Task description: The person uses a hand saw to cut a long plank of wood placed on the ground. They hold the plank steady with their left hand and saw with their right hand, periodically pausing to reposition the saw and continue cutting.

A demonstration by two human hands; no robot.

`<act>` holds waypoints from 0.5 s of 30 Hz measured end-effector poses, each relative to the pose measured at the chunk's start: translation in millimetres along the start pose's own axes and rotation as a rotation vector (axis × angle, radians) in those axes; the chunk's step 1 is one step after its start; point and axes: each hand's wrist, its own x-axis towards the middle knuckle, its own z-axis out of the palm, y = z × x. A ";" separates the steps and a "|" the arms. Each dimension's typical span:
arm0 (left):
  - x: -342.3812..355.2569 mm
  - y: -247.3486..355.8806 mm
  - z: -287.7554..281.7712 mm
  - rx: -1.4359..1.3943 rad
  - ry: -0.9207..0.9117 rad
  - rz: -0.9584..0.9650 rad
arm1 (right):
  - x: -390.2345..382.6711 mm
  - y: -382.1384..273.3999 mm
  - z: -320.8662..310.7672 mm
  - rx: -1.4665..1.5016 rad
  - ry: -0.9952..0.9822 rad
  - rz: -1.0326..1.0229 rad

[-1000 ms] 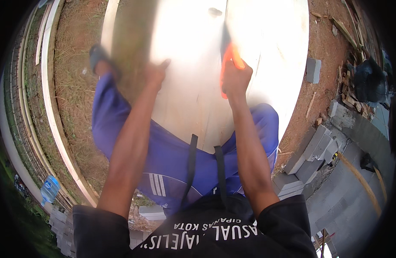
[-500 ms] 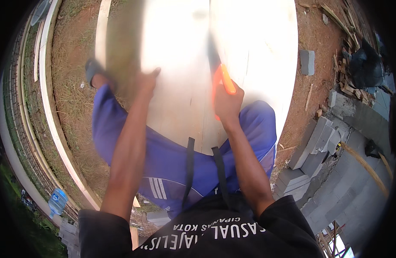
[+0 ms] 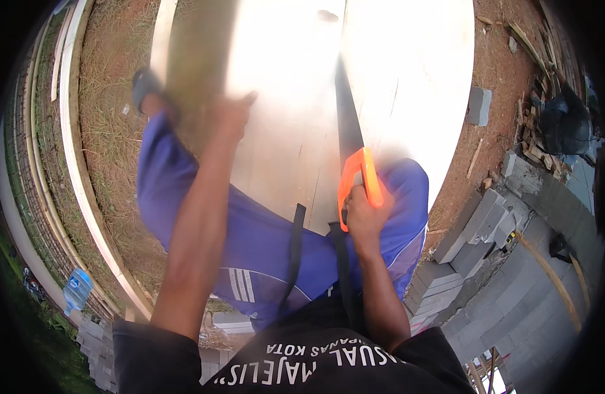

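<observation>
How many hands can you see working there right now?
2: the left hand at the pale panel's left edge, and the right hand around the saw's orange handle. Neither is fully hidden, though blur softens the left.

Broad pale wooden board (image 3: 279,141), orange-handled saw (image 3: 352,134) blade-down at 1 dark line, left hand (image 3: 233,117) at its left edge.

Head-worn fisheye faces down; seemingly near the glare-washed board (image 3: 282,141).

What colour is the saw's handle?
The saw handle is mostly bright orange; it shows best in the head view.
</observation>
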 end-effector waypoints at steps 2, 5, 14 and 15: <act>0.9 -1.0 2.8 0.024 0.012 0.005 | -62.9 7.7 -24.8 -0.071 0.053 -0.063; 0.6 -7.0 5.6 -0.087 -0.016 0.045 | 7.4 12.8 -0.6 -0.072 0.026 -0.128; -0.9 -3.5 -2.2 -0.045 0.000 0.019 | 1.1 12.3 2.6 0.000 0.018 -0.068; -17.9 13.6 -4.2 0.012 0.009 0.008 | -43.0 18.2 -13.9 -0.037 0.055 -0.143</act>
